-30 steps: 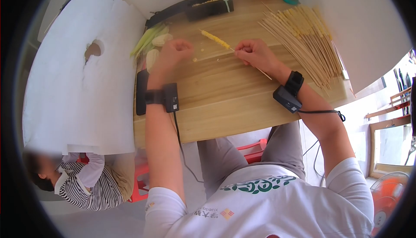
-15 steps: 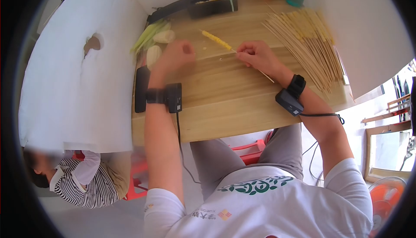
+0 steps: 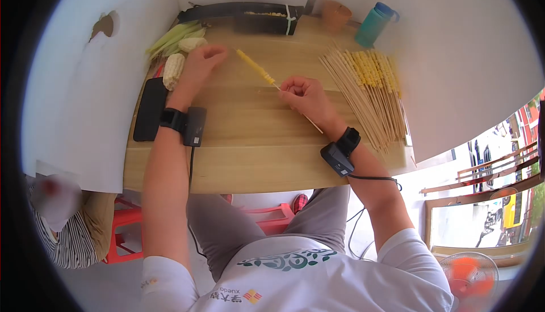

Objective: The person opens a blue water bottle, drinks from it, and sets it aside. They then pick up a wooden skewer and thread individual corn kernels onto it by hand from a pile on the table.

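Observation:
My right hand (image 3: pixel 305 95) pinches a wooden skewer (image 3: pixel 313 123) between thumb and fingers. Yellow corn kernels (image 3: pixel 256 66) are threaded along its upper part, which slants up to the left over the table. Left of the skewer's tip, my left hand (image 3: pixel 200 69) has thumb and fingertips drawn together; anything between them is too small to make out. Beside that hand lies a pale, stripped corn cob (image 3: pixel 174 71), and a second cob (image 3: pixel 192 44) sits just behind it. Green corn husks (image 3: pixel 173 39) are heaped at the far left.
Many skewers (image 3: pixel 363 105), several tipped with kernels, lie at the right. A black tray (image 3: pixel 267 23) holding loose bits, an orange-brown pot (image 3: pixel 336 17) and a teal bottle (image 3: pixel 373 26) stand at the back. A dark phone-like slab (image 3: pixel 150 110) lies left. White panels flank the table; another person sits at lower left.
The whole view has shifted, so the table sits lower and farther left. My left hand has drawn a little away from the corn skewer, which stays in my right hand.

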The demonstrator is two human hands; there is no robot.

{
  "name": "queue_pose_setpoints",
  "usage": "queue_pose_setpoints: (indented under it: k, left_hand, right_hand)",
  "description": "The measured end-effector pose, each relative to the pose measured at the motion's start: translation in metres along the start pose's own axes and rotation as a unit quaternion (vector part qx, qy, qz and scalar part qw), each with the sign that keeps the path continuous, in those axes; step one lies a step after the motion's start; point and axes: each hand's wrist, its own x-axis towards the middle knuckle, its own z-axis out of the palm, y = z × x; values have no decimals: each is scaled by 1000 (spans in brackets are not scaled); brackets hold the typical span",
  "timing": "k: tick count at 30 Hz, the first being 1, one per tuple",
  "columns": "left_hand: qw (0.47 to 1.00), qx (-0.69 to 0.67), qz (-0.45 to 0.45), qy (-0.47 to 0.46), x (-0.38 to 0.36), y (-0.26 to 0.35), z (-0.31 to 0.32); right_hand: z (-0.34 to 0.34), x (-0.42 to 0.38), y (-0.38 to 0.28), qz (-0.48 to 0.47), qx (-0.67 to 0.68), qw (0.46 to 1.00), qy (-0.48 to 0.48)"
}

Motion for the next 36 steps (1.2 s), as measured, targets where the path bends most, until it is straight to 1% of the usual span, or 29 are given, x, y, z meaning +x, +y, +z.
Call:
queue_pose_setpoints:
  k: [2,5,8,10,11,12,13,14,15,17,18,19,20,22,24,26,27,29,33,35,36]
  left_hand:
    - [1000,3,8,4,3,-4,-1]
    - [1000,4,2,-14,1,-1,-3]
    - [999,-19,-24,-17,-4,4,1]
    - [999,-23,-31,-27,1,-4,-2]
    - [998,-36,-41,-32,3,-6,-1]
    - [999,-16,-46,-19,2,-3,1]
    - [998,-28,-44,-24,4,-7,0]
    - [999,-17,-48,-1,6,-10,0]
    - [999,-8,-39,-2,6,-11,-1]
    - [1000,-3,-26,-16,14,-21,-10]
    - [1000,-3,-21,-17,16,-28,-10]
    - [998,52,-19,0,11,-16,-6]
    - [998,52,-17,-10,10,-16,-4]
    - [998,55,-15,12,9,-15,-4]
    - [998,60,-30,-11,9,-14,-5]
    - [998,51,-31,3,6,-7,0]
    - [998,53,-31,0,7,-9,2]
    - [998,61,3,-15,7,-12,-4]
    - [997,78,-9,-14,9,-15,-4]
    - [999,36,-21,-16,11,-17,-7]
    - [999,39,-24,-16,10,-21,-6]
  right_hand:
    - [-2,0,-4,-3,-9,1000,0]
    - [0,2,-8,18,-11,1000,4]
    - [-1,1,-3,11,-23,999,37]
    - [-2,1,-2,5,14,1000,13]
    - [-6,-3,-3,5,5,999,48]
    - [-7,-4,-2,-1,6,999,37]
    - [-5,-3,-2,-10,9,1000,22]
    - [-4,-3,-2,-20,15,1000,1]
    - [-5,-3,-4,-25,16,999,17]
    - [-4,-5,-4,-43,78,996,-21]
    - [-4,-4,-4,-45,80,996,-10]
    - [-5,-4,-3,-56,57,997,-22]
    - [-5,-5,-3,-65,35,997,-35]
    - [-6,-7,-4,-54,22,998,-35]
    - [-6,-6,-3,-44,11,998,-40]
    - [-8,-5,-1,-69,-38,995,-66]
    - [-8,-4,1,-69,-36,995,-63]
    - [-5,1,8,-70,-30,996,-54]
    - [-6,3,14,-83,6,996,-35]
    - [-7,2,12,-57,-16,996,-61]
    - [-7,1,14,-56,-11,996,-63]
